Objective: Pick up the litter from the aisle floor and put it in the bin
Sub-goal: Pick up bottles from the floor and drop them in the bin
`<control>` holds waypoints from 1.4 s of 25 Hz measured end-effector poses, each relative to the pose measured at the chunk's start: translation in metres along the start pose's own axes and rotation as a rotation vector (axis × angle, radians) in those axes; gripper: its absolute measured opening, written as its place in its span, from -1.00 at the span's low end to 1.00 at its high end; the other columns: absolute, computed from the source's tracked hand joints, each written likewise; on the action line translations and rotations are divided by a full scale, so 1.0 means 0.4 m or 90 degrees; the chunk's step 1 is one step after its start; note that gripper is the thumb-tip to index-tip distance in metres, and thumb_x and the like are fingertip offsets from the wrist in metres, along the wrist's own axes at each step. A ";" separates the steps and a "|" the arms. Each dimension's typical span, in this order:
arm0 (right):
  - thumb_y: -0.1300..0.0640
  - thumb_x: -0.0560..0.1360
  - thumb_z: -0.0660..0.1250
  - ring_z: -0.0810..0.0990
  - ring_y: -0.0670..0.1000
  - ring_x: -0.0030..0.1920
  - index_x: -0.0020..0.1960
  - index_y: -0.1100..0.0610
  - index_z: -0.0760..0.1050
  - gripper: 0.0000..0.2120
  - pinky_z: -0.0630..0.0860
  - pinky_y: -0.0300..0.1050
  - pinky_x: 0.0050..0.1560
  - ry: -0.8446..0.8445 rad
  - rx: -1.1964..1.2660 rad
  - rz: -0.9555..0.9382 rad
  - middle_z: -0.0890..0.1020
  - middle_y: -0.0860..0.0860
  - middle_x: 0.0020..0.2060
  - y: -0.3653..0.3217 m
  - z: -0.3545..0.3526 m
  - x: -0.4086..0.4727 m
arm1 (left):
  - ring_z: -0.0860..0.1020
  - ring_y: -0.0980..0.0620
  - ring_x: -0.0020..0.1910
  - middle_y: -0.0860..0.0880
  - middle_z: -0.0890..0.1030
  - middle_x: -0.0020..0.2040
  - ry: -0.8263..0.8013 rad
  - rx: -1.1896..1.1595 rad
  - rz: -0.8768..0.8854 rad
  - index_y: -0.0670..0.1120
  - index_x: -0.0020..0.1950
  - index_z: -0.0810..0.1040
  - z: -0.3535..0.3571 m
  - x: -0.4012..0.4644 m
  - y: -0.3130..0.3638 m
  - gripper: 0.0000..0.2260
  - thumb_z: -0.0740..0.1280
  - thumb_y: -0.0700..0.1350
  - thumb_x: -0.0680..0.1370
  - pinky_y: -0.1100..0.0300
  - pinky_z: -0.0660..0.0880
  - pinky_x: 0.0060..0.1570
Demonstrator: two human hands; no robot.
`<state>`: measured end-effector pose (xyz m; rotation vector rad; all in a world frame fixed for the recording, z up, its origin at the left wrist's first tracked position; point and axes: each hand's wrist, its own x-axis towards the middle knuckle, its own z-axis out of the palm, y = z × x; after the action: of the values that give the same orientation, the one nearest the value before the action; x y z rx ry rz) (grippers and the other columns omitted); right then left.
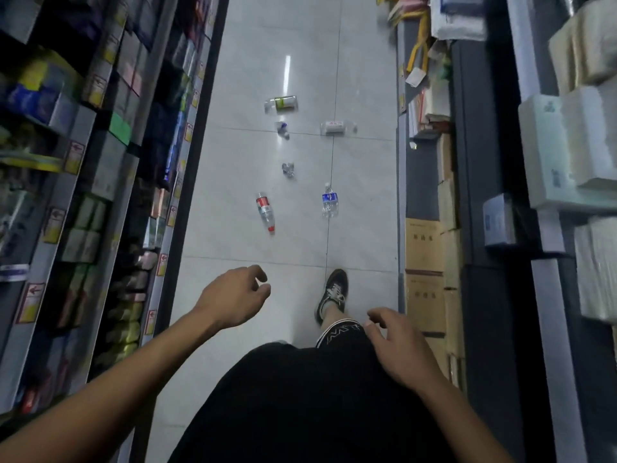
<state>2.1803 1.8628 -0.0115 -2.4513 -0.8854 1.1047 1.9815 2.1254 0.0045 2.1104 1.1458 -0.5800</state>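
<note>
litter scattered down the middle of the pale tiled aisle floor (233, 228), well ahead of both hands. nearest on the left, red-labelled bottle (265, 212) on its side, cap end toward the near side. just right of it, blue-labelled bottle (330, 204), lying along a tile seam. beyond those, small crumpled clear piece (287, 170), alone in the centre. farther on, another crumpled scrap with a blue spot (282, 129). to its right, white-labelled bottle (337, 127) lying crosswise. farthest of all, green-labelled bottle (281, 104), also crosswise.

left hand (233, 297) out in front over the floor, fingers loosely curled, holding nothing. right hand (397, 349) lower and nearer, beside the black shorts (300, 402), fingers loosely bent, empty too. dark sneaker (332, 294) planted on the tile between the hands, pointing up the aisle.

stocked shelves (83, 195) with yellow price tags down the left. cardboard boxes (424, 262) stacked at floor level on the right, wrapped white packs (567, 145) above them.
</note>
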 end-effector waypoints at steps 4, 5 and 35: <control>-0.18 0.64 0.17 0.50 -0.09 0.24 0.33 -0.05 0.52 -0.63 0.52 0.01 0.23 -0.032 -0.039 -0.052 0.59 -0.16 0.19 -0.052 -0.167 0.214 | 0.60 0.04 -0.02 0.14 0.65 0.00 -0.002 -0.027 -0.051 0.10 0.19 0.56 -0.060 0.093 0.083 -0.70 0.20 0.17 0.56 0.05 0.57 0.00; -0.19 0.64 0.15 0.50 -0.08 0.25 0.34 -0.04 0.52 -0.61 0.53 0.04 0.23 -0.037 -0.056 -0.069 0.59 -0.15 0.20 -0.069 -0.204 0.269 | 0.61 0.03 -0.01 0.12 0.66 0.01 0.002 -0.030 -0.057 0.11 0.18 0.56 -0.068 0.110 0.095 -0.70 0.20 0.19 0.55 0.05 0.57 0.00; -0.02 0.58 0.30 0.60 -0.04 0.09 0.26 0.04 0.54 -0.72 0.54 -0.11 0.12 -0.219 -0.011 0.142 0.62 -0.06 0.10 0.051 0.279 1.782 | 0.63 0.05 -0.12 0.09 0.66 -0.19 0.128 -0.510 -0.451 0.02 -0.14 0.61 0.220 1.619 0.040 -0.87 0.30 -0.07 0.56 0.08 0.55 -0.12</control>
<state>2.4692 2.3123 -0.4969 -2.4604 -0.7252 1.6403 2.3246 2.4180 -0.4689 1.0718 1.8670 -0.1379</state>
